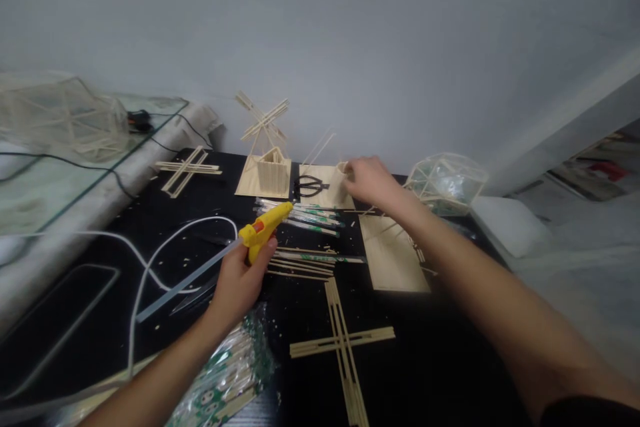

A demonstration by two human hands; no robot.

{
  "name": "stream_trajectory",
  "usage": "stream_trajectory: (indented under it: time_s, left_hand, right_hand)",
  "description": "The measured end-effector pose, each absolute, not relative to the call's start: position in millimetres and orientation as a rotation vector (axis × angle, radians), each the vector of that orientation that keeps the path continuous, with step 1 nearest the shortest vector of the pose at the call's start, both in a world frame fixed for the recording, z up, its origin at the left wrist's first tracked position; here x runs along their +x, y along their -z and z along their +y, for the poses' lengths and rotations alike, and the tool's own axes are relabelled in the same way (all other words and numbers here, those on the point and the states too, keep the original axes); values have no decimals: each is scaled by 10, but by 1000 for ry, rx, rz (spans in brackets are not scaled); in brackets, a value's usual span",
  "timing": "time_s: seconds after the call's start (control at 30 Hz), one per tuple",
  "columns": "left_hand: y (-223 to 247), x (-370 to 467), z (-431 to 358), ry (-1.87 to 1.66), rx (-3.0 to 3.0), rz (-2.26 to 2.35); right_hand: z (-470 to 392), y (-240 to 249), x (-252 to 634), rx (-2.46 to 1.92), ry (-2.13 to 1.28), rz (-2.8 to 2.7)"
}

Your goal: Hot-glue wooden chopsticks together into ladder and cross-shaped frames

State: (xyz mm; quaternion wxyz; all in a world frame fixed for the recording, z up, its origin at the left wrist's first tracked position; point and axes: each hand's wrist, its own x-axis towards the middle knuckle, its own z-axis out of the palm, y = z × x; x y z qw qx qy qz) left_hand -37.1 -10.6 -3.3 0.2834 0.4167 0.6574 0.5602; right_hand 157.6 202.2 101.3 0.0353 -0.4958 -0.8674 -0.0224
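My left hand (245, 277) is wrapped round the handle of a yellow glue gun (265, 225). A long translucent glue stick (185, 285) juts from its back, and its nozzle points to the far right. At the back of the table, the fingers of my right hand (369, 180) are closed on a small wooden-stick structure (343, 169), which they partly hide. That structure stands on a thin wooden board (327, 195). Black-handled scissors (311, 185) lie on the same board. Left of it, a stick windmill (273, 172) stands on another board with crossed blades (265, 121).
Stick crosses (343, 341) (187, 170) lie in front and at back left. Wrapped chopsticks (305, 217) and loose sticks (300, 265) lie mid-table. A bare board (393, 257) is at right. A white cable (143, 280) loops at left. A stick-frame lantern (447, 180) stands back right.
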Motion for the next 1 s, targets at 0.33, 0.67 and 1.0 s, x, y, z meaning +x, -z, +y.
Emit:
stream_trajectory:
  time_s: [0.33, 0.67, 1.0]
  left_hand:
    - [72, -342, -120, -1399, 1102, 1714]
    - [135, -361, -116, -1431, 1049, 1722]
    - [184, -381, -84, -1357, 1127, 1689]
  right_hand:
    - [2160, -811, 1498, -1620, 108, -2703]
    - [1958, -1053, 1190, -1302, 104, -2577]
    - [2124, -1080, 425, -938, -104, -2745]
